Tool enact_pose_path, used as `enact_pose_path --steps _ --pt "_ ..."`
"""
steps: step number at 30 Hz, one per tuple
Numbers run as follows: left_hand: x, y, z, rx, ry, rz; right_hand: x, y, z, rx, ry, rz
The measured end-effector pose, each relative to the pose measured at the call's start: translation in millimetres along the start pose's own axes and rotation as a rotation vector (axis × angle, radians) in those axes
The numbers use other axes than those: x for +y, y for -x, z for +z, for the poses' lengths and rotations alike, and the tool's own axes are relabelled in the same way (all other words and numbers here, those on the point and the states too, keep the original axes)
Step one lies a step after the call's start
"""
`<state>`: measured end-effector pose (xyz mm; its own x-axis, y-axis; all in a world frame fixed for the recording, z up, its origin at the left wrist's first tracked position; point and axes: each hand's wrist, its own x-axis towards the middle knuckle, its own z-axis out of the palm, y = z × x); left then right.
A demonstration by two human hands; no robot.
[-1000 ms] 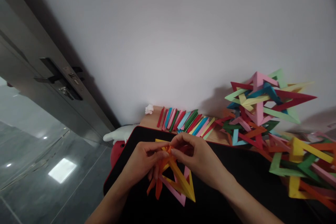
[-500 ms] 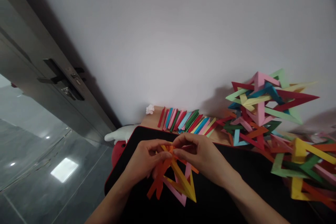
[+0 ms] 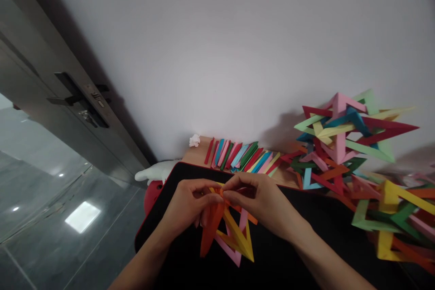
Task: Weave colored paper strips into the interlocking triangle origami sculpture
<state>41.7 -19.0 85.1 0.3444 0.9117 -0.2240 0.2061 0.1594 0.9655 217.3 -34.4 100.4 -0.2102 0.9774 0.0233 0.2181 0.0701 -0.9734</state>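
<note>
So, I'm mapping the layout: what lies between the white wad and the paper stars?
In the head view, colored strips lie between the wad and the stars.

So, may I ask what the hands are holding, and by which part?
The left hand and right hand pinch the paper piece by an orange part at its far end; exact fold hidden.
</note>
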Motion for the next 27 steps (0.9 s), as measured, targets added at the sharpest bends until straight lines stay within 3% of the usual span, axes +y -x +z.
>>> enact_pose_path --steps 7,16,24,27 --pt "7 -5 -1.1 -0.032 -0.044 -0.060 2 0 -1 -0.029 0.052 0.025" --pt "14 -9 -6.9 -0.088 -0.135 -0.038 6 -1 -5 -0.030 0.008 0.031" --pt "15 -10 -5.1 -0.075 -0.134 0.020 8 -1 2 0.070 0.051 -0.015" --pt "16 -10 -5.0 -0.080 -0.144 0.013 8 -1 1 0.053 0.031 -0.001"
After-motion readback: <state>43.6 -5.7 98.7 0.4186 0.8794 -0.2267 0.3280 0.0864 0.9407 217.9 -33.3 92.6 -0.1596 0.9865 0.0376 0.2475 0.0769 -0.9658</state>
